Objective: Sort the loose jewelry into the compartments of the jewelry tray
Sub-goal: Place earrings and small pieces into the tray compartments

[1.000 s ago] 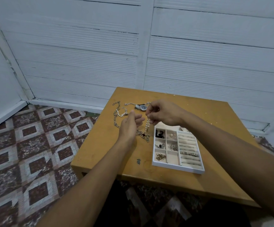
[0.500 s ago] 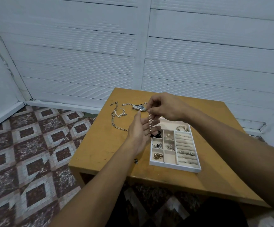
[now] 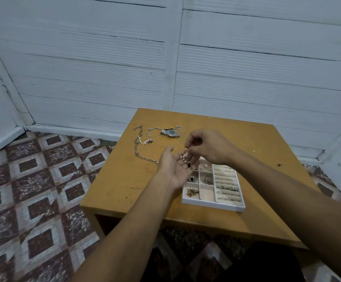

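Note:
My right hand (image 3: 210, 148) pinches one end of a pearl strand (image 3: 184, 156) just above my left hand (image 3: 175, 169). The left hand lies palm up with its fingers straight, and the pearls gather in a small heap on the palm. Both hands hover over the far left corner of the white jewelry tray (image 3: 212, 204), whose small compartments hold rings, earrings and a gold chain. Loose on the table (image 3: 124, 180) lie a silver link chain (image 3: 138, 148), a short pearl piece (image 3: 144, 141) and a wristwatch (image 3: 170, 132).
The wooden table stands against a white plank wall (image 3: 165, 68). Patterned floor tiles (image 3: 33, 190) spread to the left. The tray's right side has ribbed ring rolls (image 3: 227, 184) with a few rings in them. A thin chain (image 3: 155, 129) lies beside the watch.
The right hand has lifted the pearl strand off the table and lowered it onto the left palm, which turned upward under it. The strand hung straight before and now bunches in the palm.

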A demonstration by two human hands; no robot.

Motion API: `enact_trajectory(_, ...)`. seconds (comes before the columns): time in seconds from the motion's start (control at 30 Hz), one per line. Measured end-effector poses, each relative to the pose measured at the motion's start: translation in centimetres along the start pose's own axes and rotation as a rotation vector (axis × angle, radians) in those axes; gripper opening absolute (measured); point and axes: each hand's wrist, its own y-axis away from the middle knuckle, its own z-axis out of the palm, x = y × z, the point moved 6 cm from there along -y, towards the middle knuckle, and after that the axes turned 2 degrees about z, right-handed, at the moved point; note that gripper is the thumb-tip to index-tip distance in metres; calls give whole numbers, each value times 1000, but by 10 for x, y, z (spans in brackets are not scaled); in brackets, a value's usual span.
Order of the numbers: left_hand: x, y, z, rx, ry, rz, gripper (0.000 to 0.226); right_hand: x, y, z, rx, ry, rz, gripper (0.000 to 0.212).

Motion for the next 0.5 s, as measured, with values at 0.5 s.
enact_trajectory(0.5, -35, 13, -6, 44, -214, -26, 55, 37, 50, 21, 0, -12, 42, 18)
